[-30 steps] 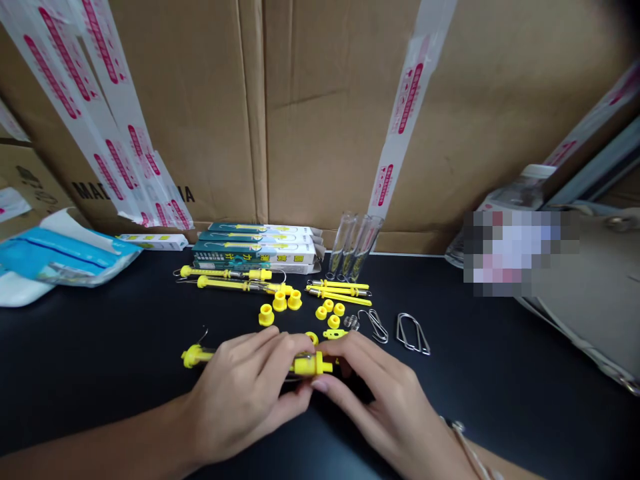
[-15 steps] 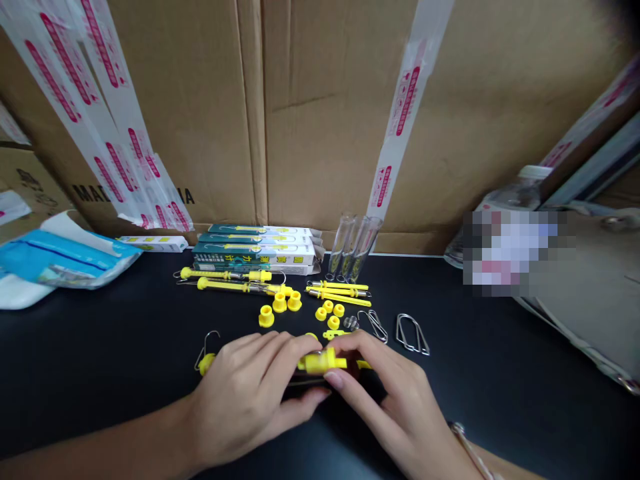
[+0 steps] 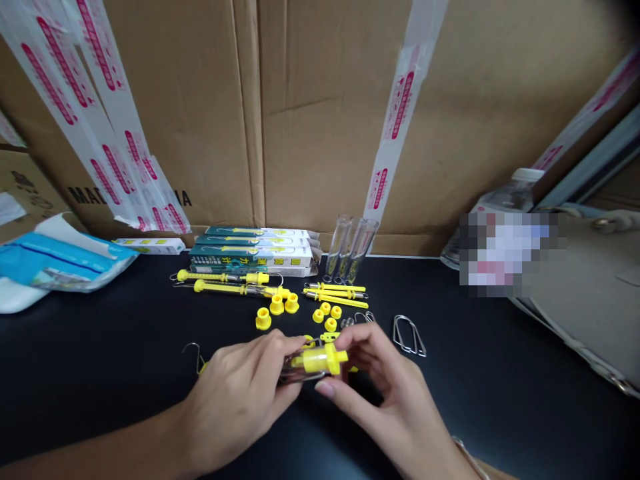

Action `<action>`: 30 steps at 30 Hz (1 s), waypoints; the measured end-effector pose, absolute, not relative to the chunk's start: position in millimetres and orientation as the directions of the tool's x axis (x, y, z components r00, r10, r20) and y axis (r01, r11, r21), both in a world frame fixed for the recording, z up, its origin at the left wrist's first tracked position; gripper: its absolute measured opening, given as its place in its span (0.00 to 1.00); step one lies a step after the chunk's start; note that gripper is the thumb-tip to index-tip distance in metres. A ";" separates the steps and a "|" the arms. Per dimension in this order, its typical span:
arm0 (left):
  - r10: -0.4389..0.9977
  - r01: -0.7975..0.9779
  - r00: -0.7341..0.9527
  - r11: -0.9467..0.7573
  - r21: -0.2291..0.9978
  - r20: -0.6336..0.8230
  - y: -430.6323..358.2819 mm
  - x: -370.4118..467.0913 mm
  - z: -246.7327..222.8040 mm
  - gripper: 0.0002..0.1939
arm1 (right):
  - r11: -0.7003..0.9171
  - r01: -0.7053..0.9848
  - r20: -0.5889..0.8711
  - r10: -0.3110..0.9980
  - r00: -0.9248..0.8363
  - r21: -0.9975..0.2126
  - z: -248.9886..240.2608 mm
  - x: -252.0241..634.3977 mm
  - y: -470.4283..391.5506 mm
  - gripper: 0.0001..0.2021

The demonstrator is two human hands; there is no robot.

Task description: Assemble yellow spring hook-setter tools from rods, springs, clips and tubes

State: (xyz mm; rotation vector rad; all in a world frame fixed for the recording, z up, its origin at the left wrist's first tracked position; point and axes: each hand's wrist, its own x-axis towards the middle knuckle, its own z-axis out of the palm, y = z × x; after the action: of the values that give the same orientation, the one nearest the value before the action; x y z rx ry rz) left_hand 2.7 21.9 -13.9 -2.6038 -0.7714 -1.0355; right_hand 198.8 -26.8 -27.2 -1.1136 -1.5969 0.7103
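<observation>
My left hand (image 3: 240,387) is wrapped around a tube spring scale (image 3: 320,360), a clear tube with a yellow cap at its right end. A metal wire runs along the tube, and its hook sticks out to the left of the hand. My right hand (image 3: 385,387) curls around the capped end, with thumb and index finger on either side of the cap and wire. Just beyond the hands lie yellow collars (image 3: 263,319), small yellow rings (image 3: 331,325) and a flat yellow piece (image 3: 330,337). A yellow part partly shows behind the right fingers.
Two assembled spring scales (image 3: 225,277) lie before stacked boxes (image 3: 253,257). Yellow rods with springs (image 3: 337,295) lie near upright clear tubes (image 3: 350,250). Bent wires (image 3: 410,335) rest at right. A bottle (image 3: 520,190), a bag (image 3: 590,300) and a blue packet (image 3: 65,253) flank the black table.
The yellow cap and clear tube show more between my hands. My right fingers have spread wider around the capped end. The view has shifted slightly.
</observation>
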 end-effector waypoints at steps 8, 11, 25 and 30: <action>0.328 0.569 0.650 -0.808 -0.153 0.685 19.1 5.3 -13.7 0.16 | 0.448 0.391 0.473 0.880 -0.036 -0.804 -17.3 193.4 -28.2 0.04; 0.313 0.571 0.677 -0.794 -0.208 0.666 18.9 4.5 -17.0 0.16 | 0.422 0.361 0.452 0.892 -0.002 -0.832 -16.6 192.8 -28.6 0.05; 0.230 0.537 0.700 -0.794 -0.285 0.676 12.6 1.9 -13.7 0.16 | 0.386 0.289 0.411 0.911 0.028 -0.876 -16.4 191.0 -30.8 0.02; 0.259 0.583 0.680 -0.758 -0.293 0.686 13.6 2.3 -18.0 0.16 | 0.385 0.257 0.408 0.912 0.041 -0.886 -17.8 190.4 -28.6 0.02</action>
State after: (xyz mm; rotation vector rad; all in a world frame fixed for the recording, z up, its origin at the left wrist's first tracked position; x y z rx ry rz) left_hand 2.3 13.6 -18.0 -2.3947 -0.6499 -0.8708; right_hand 190.4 -28.6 -17.8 -1.1070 -1.4795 0.7054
